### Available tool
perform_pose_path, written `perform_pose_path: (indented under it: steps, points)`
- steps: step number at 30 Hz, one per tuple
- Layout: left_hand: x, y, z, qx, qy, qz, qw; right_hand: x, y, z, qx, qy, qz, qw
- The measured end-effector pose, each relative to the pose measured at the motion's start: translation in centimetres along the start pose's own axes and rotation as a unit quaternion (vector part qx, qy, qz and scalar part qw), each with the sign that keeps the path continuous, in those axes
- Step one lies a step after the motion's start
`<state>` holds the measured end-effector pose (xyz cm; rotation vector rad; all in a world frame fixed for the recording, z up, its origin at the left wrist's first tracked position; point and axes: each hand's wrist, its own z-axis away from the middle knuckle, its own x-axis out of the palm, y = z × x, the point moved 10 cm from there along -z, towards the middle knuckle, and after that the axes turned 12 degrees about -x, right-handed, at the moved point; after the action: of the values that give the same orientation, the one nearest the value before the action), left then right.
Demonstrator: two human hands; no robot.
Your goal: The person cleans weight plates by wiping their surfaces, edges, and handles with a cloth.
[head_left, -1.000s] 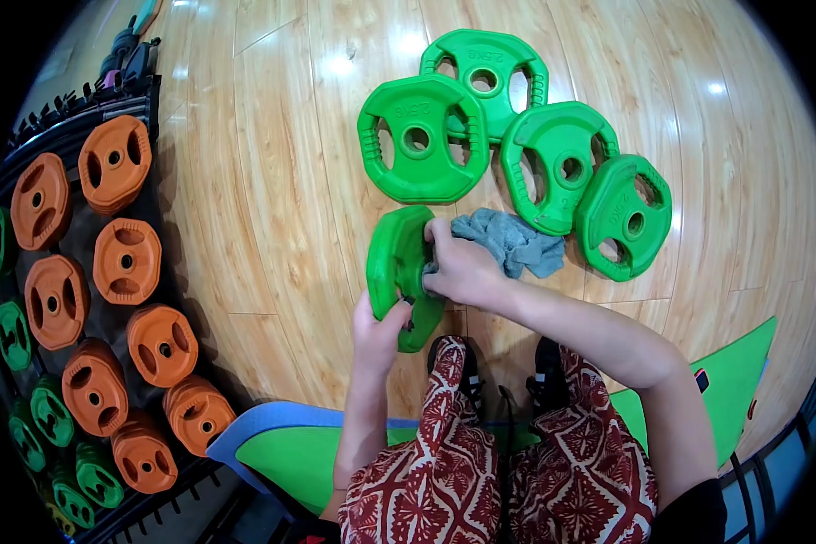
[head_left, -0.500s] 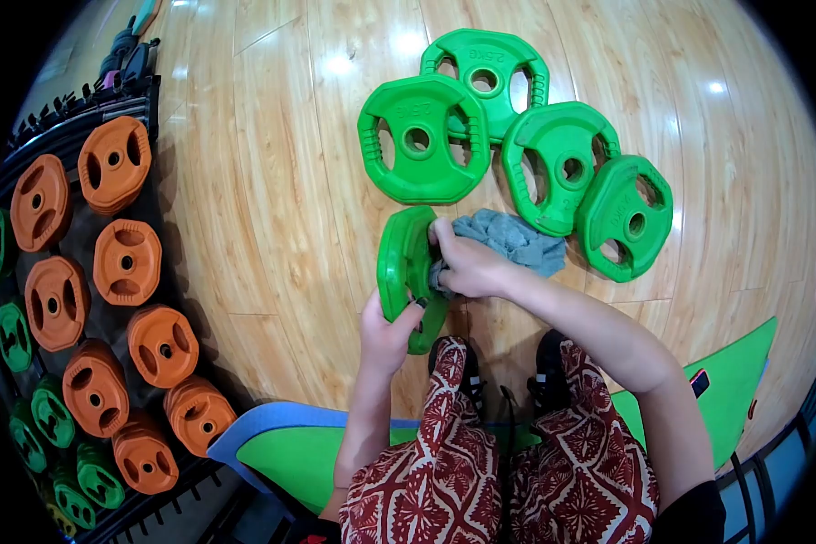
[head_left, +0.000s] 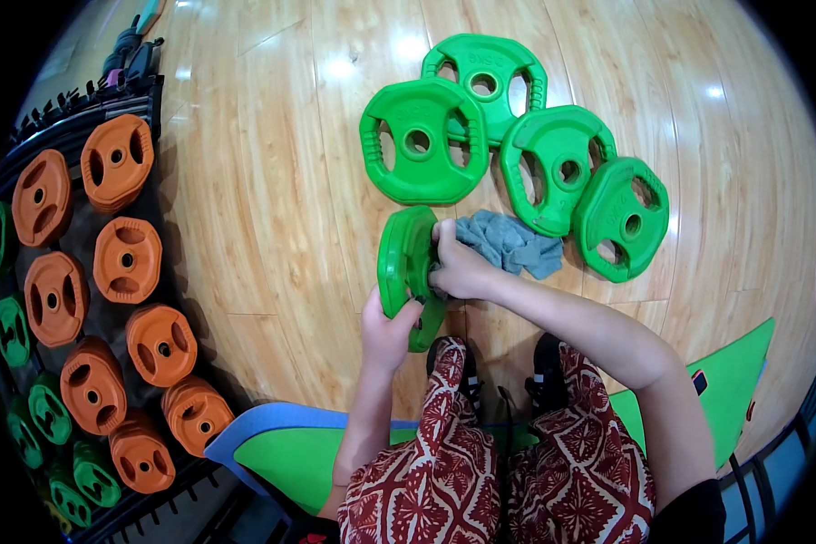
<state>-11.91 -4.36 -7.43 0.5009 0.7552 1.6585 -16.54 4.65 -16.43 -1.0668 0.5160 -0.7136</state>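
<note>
A green weight plate point(head_left: 403, 258) stands on edge, tilted, just in front of my shoes. My left hand point(head_left: 389, 328) grips its lower near side, with the thumb over the face. My right hand point(head_left: 461, 265) is closed at the plate's inner face near the centre hole. Its fingertips are mostly hidden, with cloth bunched in them. A grey-blue cloth point(head_left: 510, 243) lies crumpled on the floor just behind that hand. Beyond are more green plates: one at the left point(head_left: 423, 177), one at the back point(head_left: 517, 68), and two overlapping ones point(head_left: 553, 131) point(head_left: 648, 240) on the right.
At the left stands a rack with several orange plates point(head_left: 129, 283) and green plates point(head_left: 13, 331). A green mat point(head_left: 286, 462) with a blue underside lies under my legs and reaches right, where a phone-like object point(head_left: 699, 382) rests. Wooden floor point(head_left: 272, 181) surrounds the plates.
My right hand has shifted slightly on the plate's face, and the bit of cloth that showed beneath its fingers is now almost hidden. My left hand keeps its grip. The view has shifted slightly.
</note>
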Motion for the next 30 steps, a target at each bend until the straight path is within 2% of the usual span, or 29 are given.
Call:
perform_pose_path:
  steps: [2,6,9,11,12,14,18,22,25,27,28,30]
  points:
    - [0.2,0.0,-0.1,-0.004,-0.031,-0.002,1.0,0.0,-0.8,0.1,-0.058,-0.037,-0.031,0.997]
    - [0.4,0.2,0.0,-0.004,-0.025,-0.018,1.0,0.1,-0.2,0.0,-0.084,-0.06,-0.043,0.994]
    - [0.6,0.6,0.2,0.005,-0.003,-0.013,1.0,0.0,-0.2,0.3,-0.064,-0.038,-0.054,0.996]
    - [0.5,0.5,0.2,0.002,0.015,-0.027,1.0,-0.3,0.8,0.8,0.023,0.024,-0.12,0.992]
    - [0.5,0.6,0.2,0.002,0.015,-0.027,1.0,0.0,0.5,1.0,0.023,0.024,-0.12,0.992]
    - [0.6,0.6,0.3,0.005,0.021,-0.04,0.999,-1.3,-0.8,1.2,-0.021,0.089,-0.027,0.996]
    - [0.7,0.5,0.3,0.015,0.021,-0.043,0.999,-1.5,-1.2,1.4,-0.001,0.091,0.007,0.996]
    - [0.3,0.6,0.1,0.004,0.019,-0.029,0.999,-1.0,-1.3,1.2,-0.006,0.053,0.033,0.998]
    - [-0.2,0.4,-0.1,-0.006,0.003,-0.019,1.0,-0.2,-0.1,0.6,-0.055,0.036,-0.001,0.998]
    - [-0.4,0.4,-0.1,-0.008,-0.003,-0.014,1.0,-0.2,-1.0,0.3,-0.133,0.042,-0.097,0.985]
    - [-0.6,0.4,-0.1,-0.012,0.004,-0.003,1.0,-0.4,-1.3,0.4,-0.133,0.042,-0.098,0.985]
    - [-0.7,0.3,-0.1,-0.016,0.011,0.008,1.0,0.5,1.0,1.0,0.023,-0.005,-0.153,0.988]
